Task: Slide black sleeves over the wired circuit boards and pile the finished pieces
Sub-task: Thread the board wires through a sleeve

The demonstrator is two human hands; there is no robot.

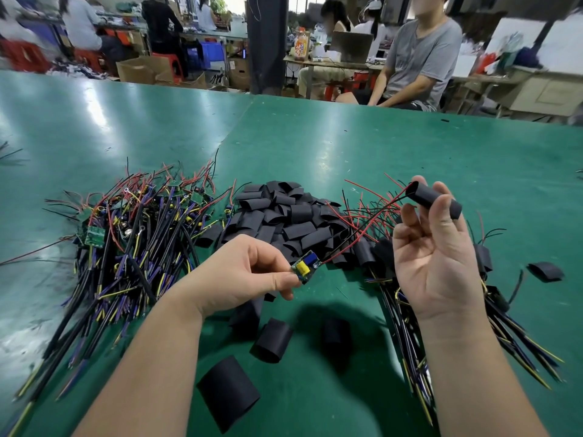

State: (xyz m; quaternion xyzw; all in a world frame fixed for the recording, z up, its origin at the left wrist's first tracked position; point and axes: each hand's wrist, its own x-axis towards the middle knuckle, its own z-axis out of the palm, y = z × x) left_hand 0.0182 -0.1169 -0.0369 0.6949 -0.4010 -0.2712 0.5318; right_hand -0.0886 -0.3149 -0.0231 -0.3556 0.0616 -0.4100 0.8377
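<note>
Closest in, three loose sleeves [228, 392] lie flat on the green worktop [347, 137], between the two forearms. Just above them, the left hand [249, 272] pinches a small circuit board [306, 267] between thumb and fingertips, its yellow part facing up, held clear of the worktop. From that board a red and a black wire [362, 238] run up and right to the open end of a black sleeve [433, 200]. The right hand [435, 247] holds that sleeve raised, palm towards the camera, thumb and fingertips curled round it. Under and behind the right hand lies a heap of sleeved pieces [383, 257] with long dark leads trailing towards the camera. In the middle sits a pile of empty sleeves [284, 216]. To the left, a tangle of bare wired boards [132, 234]. Across the worktop, a person in a grey shirt [419, 55] sits facing this way.
</note>
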